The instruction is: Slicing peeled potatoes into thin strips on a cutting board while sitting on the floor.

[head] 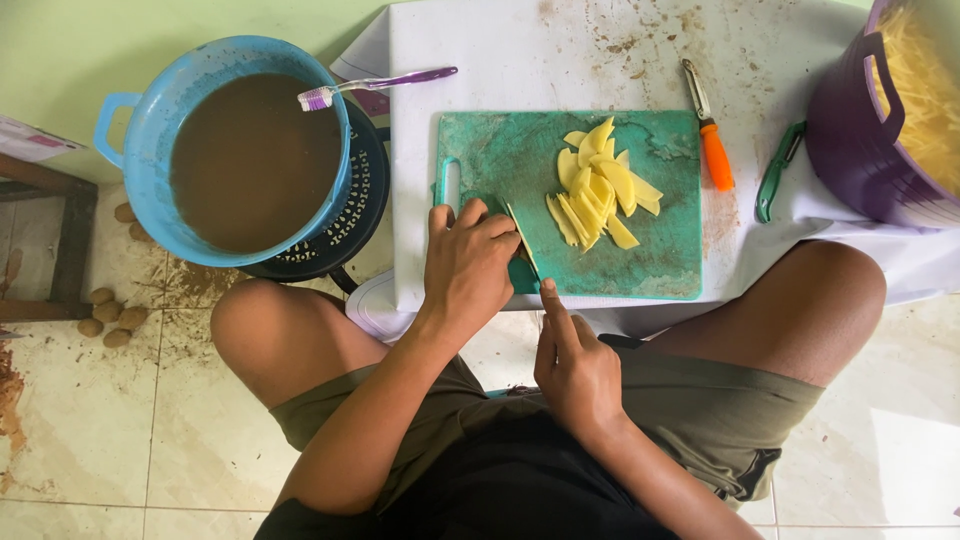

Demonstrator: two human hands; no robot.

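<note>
Person sits low, bare knees either side of a white table (480, 60), looking straight down. Left hand (468, 265) rests curled on the near left edge of a green cutting board (500, 160), fingers pressed together over something small; what is under them is hidden. Right hand (575, 365) sits near the board's near edge, fist closed around a knife (522, 243) handle, index finger stretched along the blade's back; the thin blade angles up and left to just beside the left hand's fingertips. A pile of yellow potato slices (598, 188) lies in the middle of the board, apart from both hands. Far right of the board, on the table, an orange-handled peeler (710, 130), and further right a green peeler (778, 170). At the right edge, a purple tub (850, 140) holds pale yellow thin-cut strips (925, 90); only part of it shows. On the left, off the table, a blue tub (140, 190) is filled with murky brown water (250, 160), with a purple-handled toothbrush (375, 85) lying across its far rim, bristles over the water. The blue tub sits on a black perforated basket (350, 205). On the dirty tile floor at far left, a few small brown potatoes (108, 315) beside a wooden frame (70, 250).
</note>
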